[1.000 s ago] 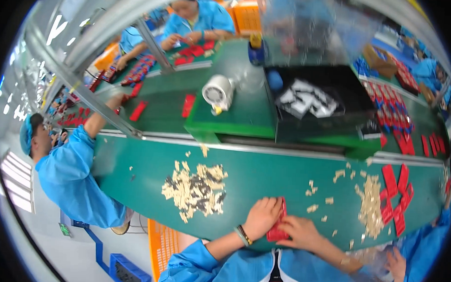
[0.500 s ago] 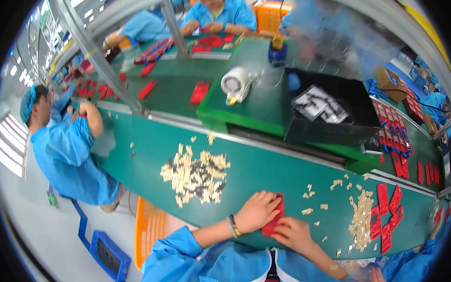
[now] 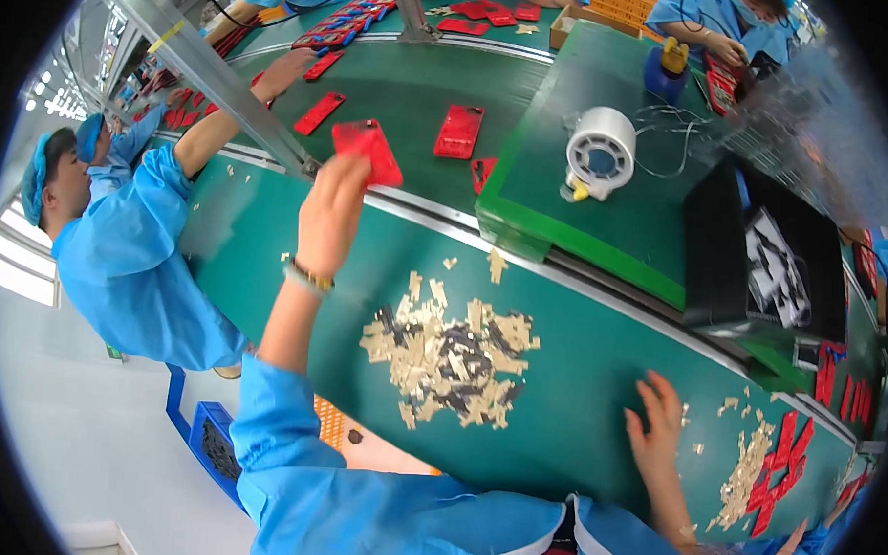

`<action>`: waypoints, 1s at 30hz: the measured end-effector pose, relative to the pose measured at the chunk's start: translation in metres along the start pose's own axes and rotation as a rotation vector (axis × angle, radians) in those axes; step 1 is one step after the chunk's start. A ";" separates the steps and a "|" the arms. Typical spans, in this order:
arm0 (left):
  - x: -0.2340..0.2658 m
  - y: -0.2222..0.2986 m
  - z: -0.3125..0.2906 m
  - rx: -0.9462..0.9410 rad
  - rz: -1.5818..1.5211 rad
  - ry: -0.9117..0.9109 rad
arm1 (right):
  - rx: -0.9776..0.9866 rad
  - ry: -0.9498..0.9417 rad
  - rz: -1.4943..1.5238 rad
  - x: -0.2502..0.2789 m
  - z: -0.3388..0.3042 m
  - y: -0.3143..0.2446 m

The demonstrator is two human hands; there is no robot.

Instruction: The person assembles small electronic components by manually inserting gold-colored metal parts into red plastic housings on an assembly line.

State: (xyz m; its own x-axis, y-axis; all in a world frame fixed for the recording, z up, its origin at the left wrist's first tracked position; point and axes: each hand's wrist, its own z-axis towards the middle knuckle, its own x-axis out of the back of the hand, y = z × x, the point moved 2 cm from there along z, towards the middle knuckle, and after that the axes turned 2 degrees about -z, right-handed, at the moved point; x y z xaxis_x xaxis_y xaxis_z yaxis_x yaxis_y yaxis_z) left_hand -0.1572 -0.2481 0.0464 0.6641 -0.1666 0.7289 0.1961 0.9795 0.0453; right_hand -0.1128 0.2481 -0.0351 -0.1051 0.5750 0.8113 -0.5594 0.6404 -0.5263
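My left hand (image 3: pixel 329 210) is stretched out over the rail at the far edge of the green table (image 3: pixel 587 371). It grips a flat red rectangular plastic part (image 3: pixel 375 156), slightly smeared by motion, by its near edge. Below that arm lies a heap of small cream and dark pieces (image 3: pixel 451 361). My right hand (image 3: pixel 657 422) hovers at the right over the green top with fingers apart and nothing in it. Near it is a second heap of cream pieces (image 3: pixel 743 476), and beside that several red parts (image 3: pixel 782 470) lie crossed over one another.
Beyond the rail (image 3: pixel 417 208), a green belt (image 3: pixel 392 90) carries red parts (image 3: pixel 459 131). A green stand holds a white fan-like device (image 3: pixel 602 151), a blue bottle (image 3: pixel 666 75) and a black box (image 3: pixel 758 259). A metal post (image 3: pixel 211 74) rises at left, near a co-worker in blue (image 3: pixel 141 257).
My left hand has moved from the near table edge up and left to the belt, carrying the red part. My right hand has let go of it and moved right, fingers spread. The view has shifted.
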 end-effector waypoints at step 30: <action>-0.011 0.068 -0.068 0.301 -0.110 -0.385 | 0.298 -0.194 -0.209 0.014 0.090 0.025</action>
State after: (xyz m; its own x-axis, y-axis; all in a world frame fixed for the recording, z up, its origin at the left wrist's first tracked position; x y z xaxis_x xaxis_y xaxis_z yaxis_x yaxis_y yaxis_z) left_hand -0.1021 -0.1877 -0.0047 0.3253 -0.2726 0.9055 -0.0046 0.9571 0.2898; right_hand -0.2023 0.2266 -0.0138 -0.1016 0.3232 0.9409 -0.7955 0.5415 -0.2719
